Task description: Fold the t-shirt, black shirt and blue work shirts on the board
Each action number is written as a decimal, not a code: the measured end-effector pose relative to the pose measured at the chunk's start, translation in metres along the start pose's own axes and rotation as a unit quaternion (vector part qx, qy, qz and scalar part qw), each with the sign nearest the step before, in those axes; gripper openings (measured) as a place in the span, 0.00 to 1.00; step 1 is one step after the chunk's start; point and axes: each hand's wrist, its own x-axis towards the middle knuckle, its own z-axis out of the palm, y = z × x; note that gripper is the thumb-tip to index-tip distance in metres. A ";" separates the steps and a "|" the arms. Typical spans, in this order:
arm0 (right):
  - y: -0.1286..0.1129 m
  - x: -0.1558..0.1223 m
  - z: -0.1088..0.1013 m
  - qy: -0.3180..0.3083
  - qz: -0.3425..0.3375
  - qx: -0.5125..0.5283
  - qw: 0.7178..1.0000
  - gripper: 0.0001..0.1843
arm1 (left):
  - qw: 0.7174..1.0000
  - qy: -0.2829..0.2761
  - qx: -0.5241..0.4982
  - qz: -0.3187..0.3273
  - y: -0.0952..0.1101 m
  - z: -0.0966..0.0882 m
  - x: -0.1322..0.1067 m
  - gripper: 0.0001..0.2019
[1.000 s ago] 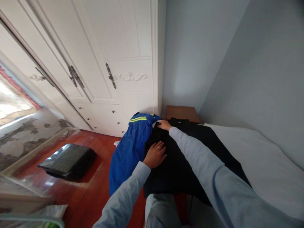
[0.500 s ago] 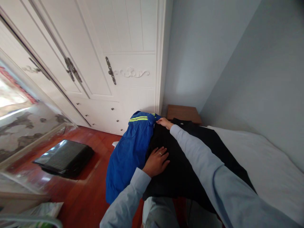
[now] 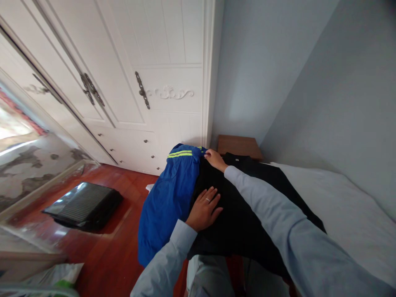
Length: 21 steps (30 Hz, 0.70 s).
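A black shirt point(image 3: 244, 218) lies spread over the near corner of the bed, its collar and small label at the far end. My left hand point(image 3: 204, 209), a ring on one finger, rests flat on the shirt with fingers stretched out. Farther off, my right hand point(image 3: 215, 160) pinches the shirt's far left edge, close beside a blue garment point(image 3: 168, 194) with yellow-green stripes. That blue garment hangs down over the bed's left side, partly next to the black cloth. The exact bit of cloth between my right fingertips is hard to see.
A white wardrobe point(image 3: 173, 49) with dark handles stands ahead. Right of it is a small brown wooden stand point(image 3: 238, 146) against the grey wall. White bedding point(image 3: 334, 194) stretches to the right. A dark plastic-wrapped case point(image 3: 85, 204) lies on the red wooden floor point(image 3: 120, 247).
My right hand has shifted very slightly, still at the shirt's far left edge. The right part of the black shirt has drawn in a little. My left hand stays nearly in place.
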 end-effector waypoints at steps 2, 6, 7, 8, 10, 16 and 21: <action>-0.002 -0.027 -0.008 -0.009 -0.068 -0.031 0.997 0.11 | 0.998 0.059 0.026 -0.009 0.000 0.000 -0.001 0.21; 0.005 -0.088 -0.013 -0.073 -0.241 -0.139 0.958 0.21 | 0.986 0.145 0.067 -0.040 0.000 0.001 -0.003 0.20; 0.009 -0.099 -0.013 -0.091 -0.253 -0.158 0.950 0.23 | 0.984 0.150 0.078 -0.053 0.000 0.002 -0.003 0.20; 0.013 -0.106 -0.014 -0.108 -0.253 -0.173 0.946 0.25 | 0.983 0.147 0.088 -0.069 -0.001 0.003 -0.003 0.19; 0.020 -0.111 -0.015 -0.137 -0.233 -0.193 0.943 0.27 | 0.984 0.114 0.098 -0.098 -0.002 0.004 -0.001 0.16; 0.022 -0.102 -0.032 -0.176 -0.195 -0.170 0.950 0.29 | 0.985 0.001 0.117 -0.124 -0.001 -0.001 0.007 0.08; 0.005 -0.147 -0.078 -0.142 -0.190 -0.065 0.969 0.33 | 0.986 0.033 0.115 -0.113 0.017 -0.018 0.008 0.12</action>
